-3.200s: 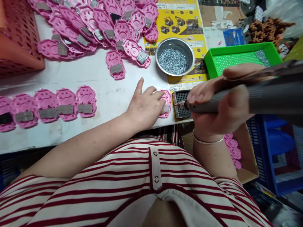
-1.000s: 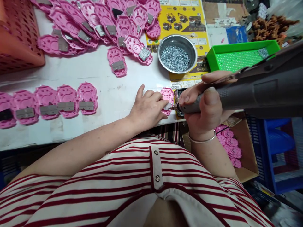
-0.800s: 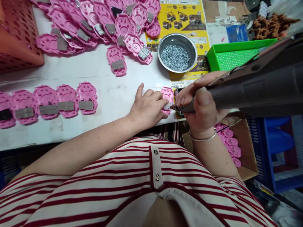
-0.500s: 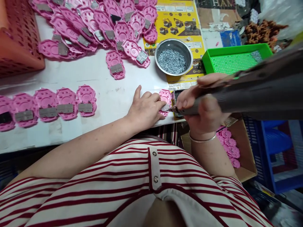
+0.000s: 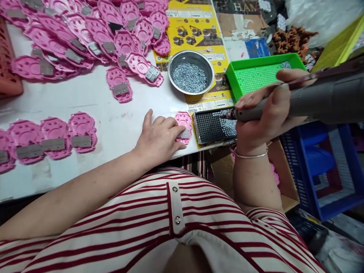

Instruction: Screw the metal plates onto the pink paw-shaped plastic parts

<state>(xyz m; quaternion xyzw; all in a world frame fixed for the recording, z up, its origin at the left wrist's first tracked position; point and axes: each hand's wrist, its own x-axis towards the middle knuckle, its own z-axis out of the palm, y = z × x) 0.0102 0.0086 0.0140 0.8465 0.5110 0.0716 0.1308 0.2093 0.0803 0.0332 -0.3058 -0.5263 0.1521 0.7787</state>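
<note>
My left hand (image 5: 159, 138) rests on the white table with its fingers closed on the lower part of a pink plastic casing (image 5: 183, 119), which has a grey metal plate (image 5: 184, 134) on it. In my right hand (image 5: 270, 117) is a dark grey electric screwdriver (image 5: 307, 100), held nearly level. Its bit points left, over a black perforated screw tray (image 5: 209, 129) just right of the casing. Small silver screws (image 5: 229, 125) lie in that tray's right part. Whether a screw sits on the bit is too small to tell.
A steel bowl of screws (image 5: 190, 77) and a green tray (image 5: 244, 81) stand behind my hands. Pink casings are heaped (image 5: 82, 36) at the back left, with a row (image 5: 54, 140) at the left. An orange basket (image 5: 8, 64) and blue crate (image 5: 324, 167) flank the table.
My right hand has drawn the screwdriver back from the casing, rightward and up to over the screw tray. My left hand keeps hold of the casing. The whole view has shifted slightly.
</note>
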